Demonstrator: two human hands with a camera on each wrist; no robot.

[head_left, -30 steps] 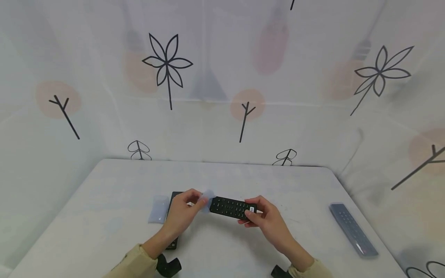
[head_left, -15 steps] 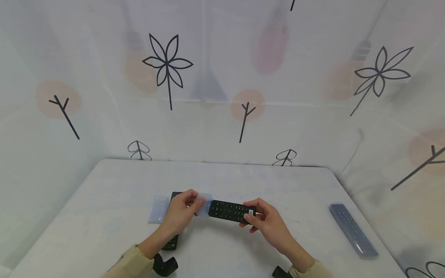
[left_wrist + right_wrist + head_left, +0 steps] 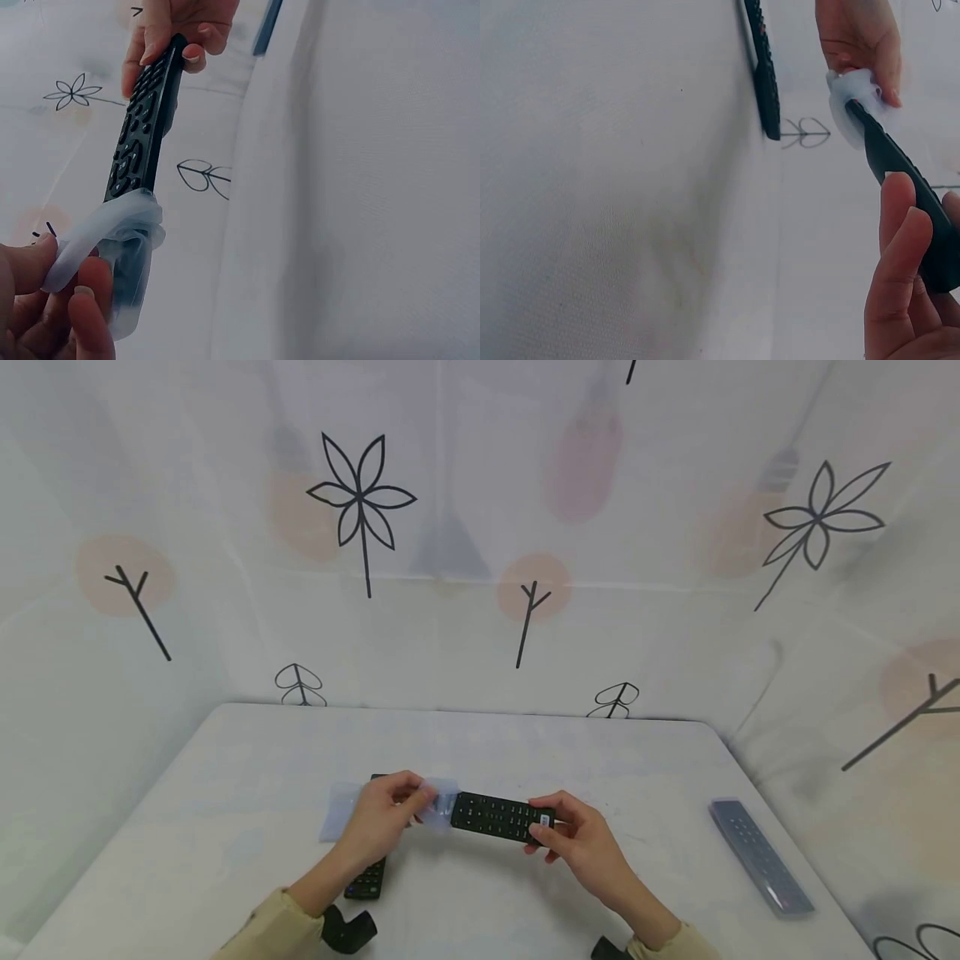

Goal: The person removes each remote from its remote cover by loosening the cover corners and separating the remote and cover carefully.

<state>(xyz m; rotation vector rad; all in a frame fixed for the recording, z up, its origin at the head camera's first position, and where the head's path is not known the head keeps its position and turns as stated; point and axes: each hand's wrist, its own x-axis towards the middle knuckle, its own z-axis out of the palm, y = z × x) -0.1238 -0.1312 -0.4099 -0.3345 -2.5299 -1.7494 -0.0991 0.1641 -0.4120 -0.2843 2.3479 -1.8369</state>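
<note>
My right hand (image 3: 588,839) grips the right end of a black remote control (image 3: 491,815), thumb on its button face and fingers beneath. A translucent bluish plastic sleeve (image 3: 444,802) covers the remote's left end. Between thumb and fingers my left hand (image 3: 382,818) pinches the sleeve's edge. In the left wrist view the sleeve (image 3: 127,232) is bunched around the remote's end, with a fold drawn toward the left thumb. The right wrist view shows the fingers (image 3: 900,240) of my right hand curled under the remote (image 3: 900,161).
A second black remote (image 3: 366,881) lies on the white table (image 3: 480,910), partly hidden under the left hand and wrist. Beside it is a flat bluish plastic sleeve (image 3: 339,810). A remote in a clear sleeve (image 3: 761,857) lies near the right edge. Patterned cloth (image 3: 450,635) stands behind the table.
The left hand has shifted slightly left and down, and the sleeve it pinches has spread out from a bunch at the remote's left end. The right hand has dipped slightly with the remote.
</note>
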